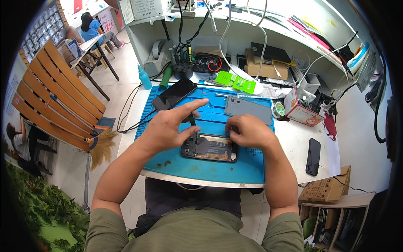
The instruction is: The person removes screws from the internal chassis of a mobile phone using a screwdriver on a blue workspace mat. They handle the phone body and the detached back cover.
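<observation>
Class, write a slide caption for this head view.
Left hand holds a dark tool over an opened phone; right hand steadies it.

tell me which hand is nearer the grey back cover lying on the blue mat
Right. The right hand sits just below the grey back cover, nearly at its lower edge, fingers on the opened phone. The left hand is farther off to the cover's left, holding a dark tool.

Opened smartphone (210, 148), back cover off, dark internals exposed, lying flat lengthwise near the front edge of blue repair mat, partly covered by hands; thin dark screwdriver (191, 119) standing upright over its left end.
</observation>
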`<control>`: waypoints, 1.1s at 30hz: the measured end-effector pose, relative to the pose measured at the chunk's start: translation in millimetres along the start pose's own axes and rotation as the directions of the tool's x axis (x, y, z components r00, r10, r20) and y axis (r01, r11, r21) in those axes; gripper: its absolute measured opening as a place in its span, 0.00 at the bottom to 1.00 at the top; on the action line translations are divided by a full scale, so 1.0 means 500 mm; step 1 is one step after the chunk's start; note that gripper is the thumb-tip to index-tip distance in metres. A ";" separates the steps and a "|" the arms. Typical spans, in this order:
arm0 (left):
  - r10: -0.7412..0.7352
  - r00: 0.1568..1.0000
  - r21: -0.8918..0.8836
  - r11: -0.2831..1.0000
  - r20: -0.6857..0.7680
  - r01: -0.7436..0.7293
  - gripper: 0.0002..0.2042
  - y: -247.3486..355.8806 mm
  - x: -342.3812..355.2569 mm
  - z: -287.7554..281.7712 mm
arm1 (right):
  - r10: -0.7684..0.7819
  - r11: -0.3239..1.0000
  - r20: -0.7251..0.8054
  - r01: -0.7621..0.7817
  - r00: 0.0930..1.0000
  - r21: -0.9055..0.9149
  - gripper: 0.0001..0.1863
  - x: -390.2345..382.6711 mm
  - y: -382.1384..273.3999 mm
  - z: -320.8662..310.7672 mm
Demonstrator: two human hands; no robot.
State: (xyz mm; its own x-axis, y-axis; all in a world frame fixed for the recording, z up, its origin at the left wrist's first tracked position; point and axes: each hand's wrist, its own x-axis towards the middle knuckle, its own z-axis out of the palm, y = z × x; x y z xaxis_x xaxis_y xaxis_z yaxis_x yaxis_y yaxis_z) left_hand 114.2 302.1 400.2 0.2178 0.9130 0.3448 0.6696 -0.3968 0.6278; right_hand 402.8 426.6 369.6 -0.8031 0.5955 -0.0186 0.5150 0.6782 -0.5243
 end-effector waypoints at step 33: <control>0.088 0.975 -0.323 0.934 -0.204 -0.152 0.45 -0.095 -0.015 0.048 | 0.243 0.951 -0.577 -0.308 0.779 -0.016 0.10 0.006 0.092 -0.036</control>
State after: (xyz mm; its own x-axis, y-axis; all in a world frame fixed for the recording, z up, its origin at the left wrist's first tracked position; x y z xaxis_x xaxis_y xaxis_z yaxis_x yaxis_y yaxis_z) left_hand 97.6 316.1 351.2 0.1260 0.8361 0.5339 0.3635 -0.5396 0.7594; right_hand 429.2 467.2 360.7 -0.3278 0.8777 0.3495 0.7421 0.4682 -0.4797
